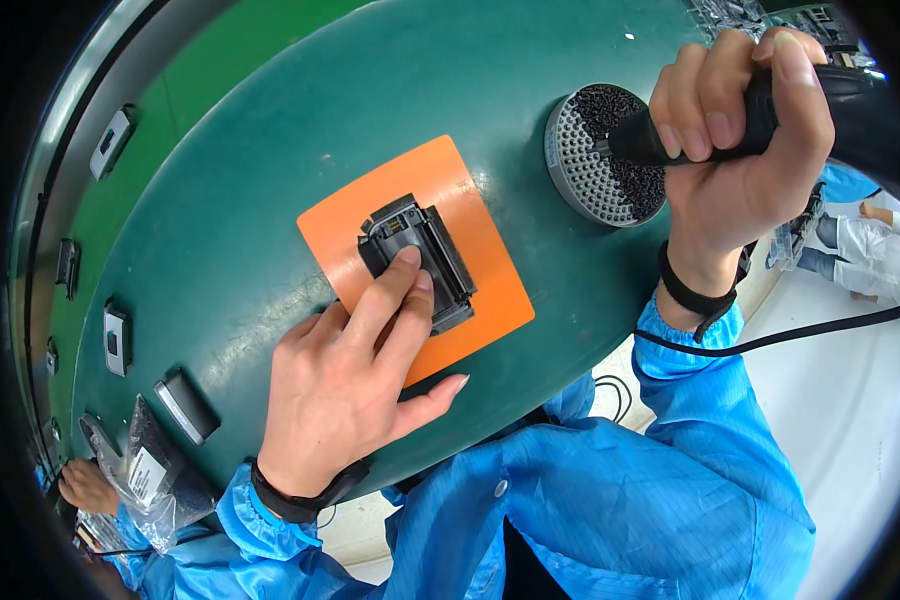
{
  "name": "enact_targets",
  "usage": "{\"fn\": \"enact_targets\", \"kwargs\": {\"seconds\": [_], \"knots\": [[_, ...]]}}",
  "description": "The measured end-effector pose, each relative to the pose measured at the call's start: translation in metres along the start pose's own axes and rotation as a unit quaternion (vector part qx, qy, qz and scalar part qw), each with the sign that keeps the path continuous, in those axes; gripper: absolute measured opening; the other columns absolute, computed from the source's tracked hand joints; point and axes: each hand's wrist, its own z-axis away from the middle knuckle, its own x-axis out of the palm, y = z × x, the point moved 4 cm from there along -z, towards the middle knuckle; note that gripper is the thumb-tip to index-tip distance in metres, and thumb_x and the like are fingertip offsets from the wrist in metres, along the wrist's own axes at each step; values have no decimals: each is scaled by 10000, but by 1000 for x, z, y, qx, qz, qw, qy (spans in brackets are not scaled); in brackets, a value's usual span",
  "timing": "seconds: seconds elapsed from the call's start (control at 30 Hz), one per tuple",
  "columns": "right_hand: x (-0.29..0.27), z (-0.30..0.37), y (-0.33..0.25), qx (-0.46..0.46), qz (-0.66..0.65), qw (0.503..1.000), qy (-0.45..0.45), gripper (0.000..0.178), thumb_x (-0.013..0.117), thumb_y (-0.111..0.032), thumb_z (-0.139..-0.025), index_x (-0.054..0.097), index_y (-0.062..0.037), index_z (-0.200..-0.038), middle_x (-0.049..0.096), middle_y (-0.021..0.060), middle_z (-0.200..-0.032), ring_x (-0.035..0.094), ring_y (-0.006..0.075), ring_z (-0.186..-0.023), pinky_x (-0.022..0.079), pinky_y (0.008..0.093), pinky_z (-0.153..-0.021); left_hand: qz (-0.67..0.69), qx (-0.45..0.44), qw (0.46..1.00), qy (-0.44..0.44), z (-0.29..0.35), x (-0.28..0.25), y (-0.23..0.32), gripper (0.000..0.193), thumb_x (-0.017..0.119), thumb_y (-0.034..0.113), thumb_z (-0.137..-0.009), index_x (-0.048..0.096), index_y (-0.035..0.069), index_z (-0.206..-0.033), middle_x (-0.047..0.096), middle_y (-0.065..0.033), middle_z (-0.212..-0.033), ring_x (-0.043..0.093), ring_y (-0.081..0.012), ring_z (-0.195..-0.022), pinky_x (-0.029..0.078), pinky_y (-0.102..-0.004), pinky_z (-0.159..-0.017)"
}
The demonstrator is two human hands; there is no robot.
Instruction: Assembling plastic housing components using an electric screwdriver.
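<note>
My right hand (740, 150) is wrapped round a black electric screwdriver (642, 138). The driver's tip is over a round screw tray (582, 180), a metal dish with rows of small holes and many loose dark screws. My left hand (340, 370) has its fingers stretched out; the index and middle fingertips press on a black plastic device housing (442, 265), and the thumb sticks out to the side. This housing lies on an orange mat (495, 290), partly covered by the fingers.
A green table (260, 230) carries the mat. To the left lie a black-and-grey part (187, 407) and a clear plastic bag (155, 475); another person's hand (88, 486) is beside the bag. Similar parts lie along the far left. A black cable (820, 328) crosses my right wrist.
</note>
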Motion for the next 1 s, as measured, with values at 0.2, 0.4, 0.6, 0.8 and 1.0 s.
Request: {"fn": "enact_targets", "kwargs": {"seconds": [0.2, 0.4, 0.6, 0.8, 1.0], "knots": [[-4, -3, 3, -6, -5, 1000, -24, 255, 422, -258, -1045, 601, -78, -1021, 379, 10, -610, 379, 122, -474, 342, 286, -441, 3, 5, 1000, 1, -1, -1, 0, 691, 816, 430, -706, 628, -3, -1211, 583, -141, -1331, 702, -275, -796, 589, -385, -669], [-3, -1, 9, 12, -3, 1000, -19, 240, 421, -248, -1045, 598, -89, -1013, 379, 10, -613, 373, 121, -489, 339, 282, -456, 13, 6, 1000, 8, 0, -2, -1, 696, 817, 430, -710, 623, 3, -1222, 588, -135, -1327, 708, -280, -819, 589, -385, -673], [0, 1, 7, 28, 1, 1000, -9, 230, 423, -241, -1042, 576, -94, -955, 379, 9, -609, 367, 125, -497, 335, 290, -471, 23, -6, 1000, 2, 0, -3, -1, 705, 833, 412, -696, 620, 12, -1235, 589, -129, -1329, 709, -294, -834, 592, -391, -684], [0, 0, 5, 35, 6, 999, 7, 222, 436, -238, -1036, 568, -98, -925, 381, 14, -605, 369, 131, -501, 341, 296, -482, 30, -3, 1000, 3, 0, -4, -1, 707, 844, 396, -684, 620, 14, -1235, 590, -120, -1325, 710, -294, -845, 596, -388, -688], [5, 1, 8, 16, 17, 1000, -3, 193, 455, -223, -1030, 552, -91, -928, 388, 13, -617, 385, 132, -511, 340, 291, -481, 30, -6, 1000, 3, 1, -4, -2, 691, 842, 394, -680, 627, 19, -1218, 594, -104, -1330, 708, -290, -841, 597, -380, -688]]}}
